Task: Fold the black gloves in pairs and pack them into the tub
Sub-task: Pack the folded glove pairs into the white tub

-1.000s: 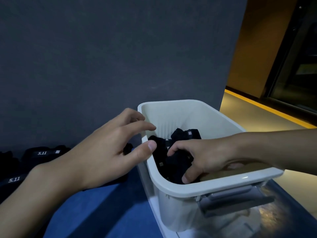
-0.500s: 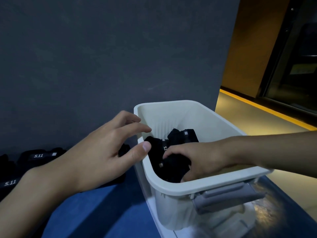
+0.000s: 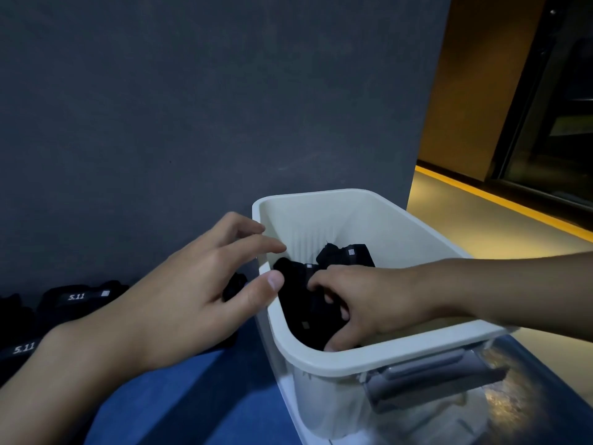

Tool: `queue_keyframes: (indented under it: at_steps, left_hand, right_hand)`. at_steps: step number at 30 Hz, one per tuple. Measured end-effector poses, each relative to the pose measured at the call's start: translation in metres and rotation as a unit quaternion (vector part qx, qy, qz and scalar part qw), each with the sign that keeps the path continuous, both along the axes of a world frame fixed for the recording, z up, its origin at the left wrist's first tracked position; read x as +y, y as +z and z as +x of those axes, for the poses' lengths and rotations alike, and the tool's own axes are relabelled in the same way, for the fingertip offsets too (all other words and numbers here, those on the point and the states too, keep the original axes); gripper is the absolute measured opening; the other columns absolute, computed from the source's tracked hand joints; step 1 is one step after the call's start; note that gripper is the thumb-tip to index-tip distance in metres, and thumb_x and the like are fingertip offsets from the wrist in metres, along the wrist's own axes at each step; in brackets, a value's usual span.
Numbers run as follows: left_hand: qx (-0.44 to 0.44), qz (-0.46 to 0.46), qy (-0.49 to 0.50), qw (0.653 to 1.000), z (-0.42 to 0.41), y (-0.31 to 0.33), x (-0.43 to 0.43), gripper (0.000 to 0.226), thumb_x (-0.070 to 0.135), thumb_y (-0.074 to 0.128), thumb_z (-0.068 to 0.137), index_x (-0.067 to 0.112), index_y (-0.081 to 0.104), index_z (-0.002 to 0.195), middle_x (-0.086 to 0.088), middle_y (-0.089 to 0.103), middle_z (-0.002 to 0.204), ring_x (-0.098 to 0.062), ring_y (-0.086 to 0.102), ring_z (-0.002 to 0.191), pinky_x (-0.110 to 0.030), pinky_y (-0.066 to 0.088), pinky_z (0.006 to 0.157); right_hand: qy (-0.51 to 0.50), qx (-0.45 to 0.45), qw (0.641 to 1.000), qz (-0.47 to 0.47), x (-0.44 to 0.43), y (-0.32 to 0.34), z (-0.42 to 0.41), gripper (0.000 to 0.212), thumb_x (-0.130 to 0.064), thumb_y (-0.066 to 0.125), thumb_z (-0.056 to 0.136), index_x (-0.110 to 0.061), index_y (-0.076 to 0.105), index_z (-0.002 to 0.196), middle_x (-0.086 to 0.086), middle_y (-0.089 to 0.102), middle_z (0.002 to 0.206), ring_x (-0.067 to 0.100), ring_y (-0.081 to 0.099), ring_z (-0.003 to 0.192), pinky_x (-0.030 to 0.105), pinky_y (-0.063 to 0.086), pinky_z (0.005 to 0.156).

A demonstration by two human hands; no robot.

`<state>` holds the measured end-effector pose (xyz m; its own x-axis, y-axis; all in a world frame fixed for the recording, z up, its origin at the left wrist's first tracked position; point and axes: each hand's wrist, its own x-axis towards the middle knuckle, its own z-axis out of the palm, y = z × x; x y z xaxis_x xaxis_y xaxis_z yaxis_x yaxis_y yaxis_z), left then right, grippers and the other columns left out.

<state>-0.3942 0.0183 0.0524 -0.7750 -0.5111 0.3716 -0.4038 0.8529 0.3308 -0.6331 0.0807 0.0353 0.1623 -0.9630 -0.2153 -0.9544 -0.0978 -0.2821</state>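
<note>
A white plastic tub stands on the blue surface at centre right. Folded black gloves lie inside it against the left wall, and another black bundle with a small white label sits behind them. My right hand reaches into the tub from the right, with its fingers and thumb curled round the near black gloves. Just outside the tub's left rim, my left hand hovers with relaxed, spread fingers; its thumb is at the rim and it holds nothing.
More black gloves marked 5.11 lie along the dark grey wall at the far left, partly hidden by my left arm. The tub has a grey latch handle on its near side. The blue surface runs in front.
My right hand has sunk slightly deeper into the tub onto the gloves. My left hand stays beside the tub's left rim, barely moved.
</note>
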Motion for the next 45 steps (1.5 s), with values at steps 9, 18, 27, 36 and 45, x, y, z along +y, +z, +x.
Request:
queue_keyframes:
  at_steps: [9,18,27,36,45]
  left_hand:
    - [-0.007,0.002,-0.006,1.0,0.001,0.0,-0.001,0.063,0.082,0.025,0.085,0.049,0.048,0.134,0.032,0.036,0.133,0.002,0.046,0.126,-0.033,0.046,0.096]
    - [-0.005,-0.002,-0.011,1.0,0.002,0.001,-0.006,0.065,0.084,0.027,0.085,0.048,0.048,0.135,0.027,0.042,0.128,-0.007,0.05,0.125,-0.039,0.047,0.096]
    - [0.011,-0.01,-0.016,1.0,0.0,-0.001,-0.007,0.068,0.083,0.028,0.086,0.042,0.052,0.135,0.023,0.044,0.125,-0.006,0.046,0.131,-0.038,0.047,0.097]
    - [0.01,0.008,-0.011,1.0,0.002,-0.001,-0.006,0.065,0.084,0.029,0.085,0.046,0.051,0.134,0.023,0.043,0.126,-0.007,0.046,0.13,-0.039,0.046,0.098]
    - [0.018,0.014,-0.013,1.0,0.014,0.006,0.007,0.06,0.072,0.027,0.092,0.041,0.048,0.138,0.031,0.039,0.141,0.003,0.04,0.134,-0.032,0.04,0.107]
  right_hand:
    - [0.002,0.017,1.0,0.004,-0.003,-0.001,0.002,0.064,-0.055,0.082,0.062,-0.024,0.042,0.101,-0.006,0.047,0.103,0.015,0.055,0.091,0.038,0.054,0.081]
    - [0.018,-0.002,1.0,-0.008,-0.016,0.005,0.001,0.065,-0.05,0.086,0.064,-0.025,0.039,0.102,-0.009,0.048,0.102,0.011,0.053,0.095,0.031,0.051,0.084]
    - [0.026,0.033,0.999,-0.012,-0.021,-0.001,0.0,0.064,-0.057,0.083,0.063,-0.023,0.046,0.103,-0.007,0.047,0.101,0.012,0.05,0.096,0.038,0.052,0.086]
    - [0.016,0.02,1.0,0.016,-0.016,0.011,-0.008,0.072,-0.058,0.084,0.062,-0.028,0.044,0.113,-0.01,0.051,0.105,0.011,0.055,0.097,0.036,0.051,0.089]
    - [-0.028,0.002,0.999,-0.043,-0.002,0.049,-0.002,0.097,-0.051,0.079,0.072,-0.025,0.024,0.147,-0.014,0.051,0.104,0.011,0.058,0.096,0.028,0.05,0.084]
